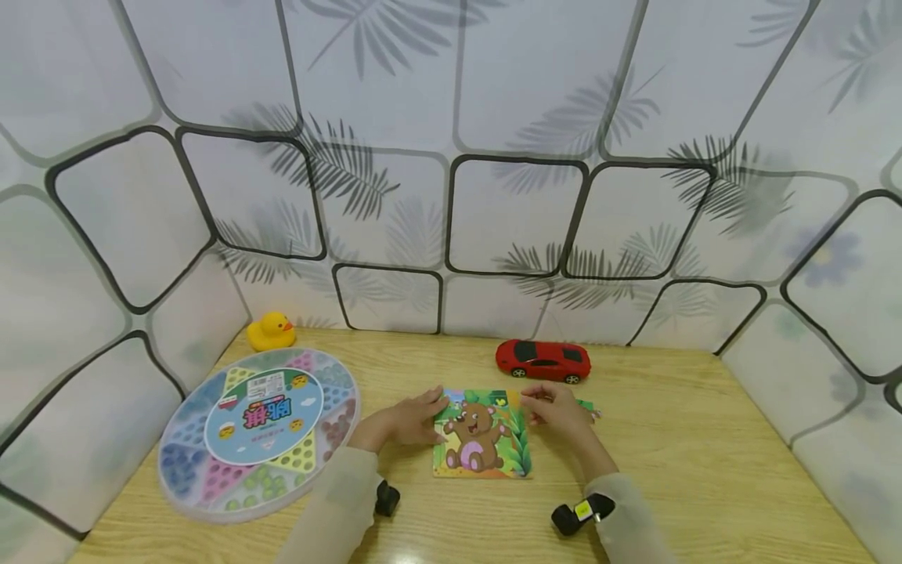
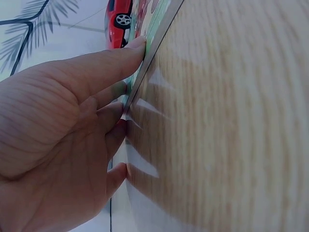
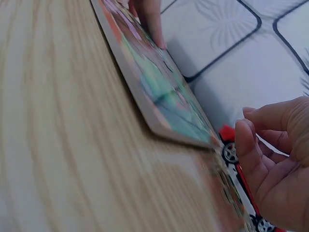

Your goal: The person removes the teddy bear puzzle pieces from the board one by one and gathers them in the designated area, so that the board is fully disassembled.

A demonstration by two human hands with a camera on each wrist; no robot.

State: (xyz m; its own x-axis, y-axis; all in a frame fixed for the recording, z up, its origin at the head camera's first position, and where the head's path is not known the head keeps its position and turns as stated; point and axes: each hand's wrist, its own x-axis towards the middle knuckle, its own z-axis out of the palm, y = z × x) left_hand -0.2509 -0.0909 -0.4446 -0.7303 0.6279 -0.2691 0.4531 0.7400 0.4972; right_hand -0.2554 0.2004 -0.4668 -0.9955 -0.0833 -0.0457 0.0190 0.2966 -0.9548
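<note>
A square jigsaw puzzle (image 1: 481, 439) with a cartoon bear lies flat on the wooden table, between the two hands. At its left edge, my left hand (image 1: 417, 419) has its thumb (image 2: 137, 43) on the rim and its other fingers extended near the side. My right hand (image 1: 557, 409) hovers at the puzzle's upper right corner. Its thumb and index fingertips (image 3: 245, 128) come together in the right wrist view; I cannot tell whether they pinch a small piece. Loose puzzle pieces (image 1: 590, 408) lie beyond the right hand, partly hidden by it.
A red toy car (image 1: 543, 361) stands behind the puzzle, near the patterned back wall. On the left sits a large round Chinese checkers set (image 1: 264, 419), with a yellow rubber duck (image 1: 271, 332) behind it. Patterned fabric walls surround the table on three sides.
</note>
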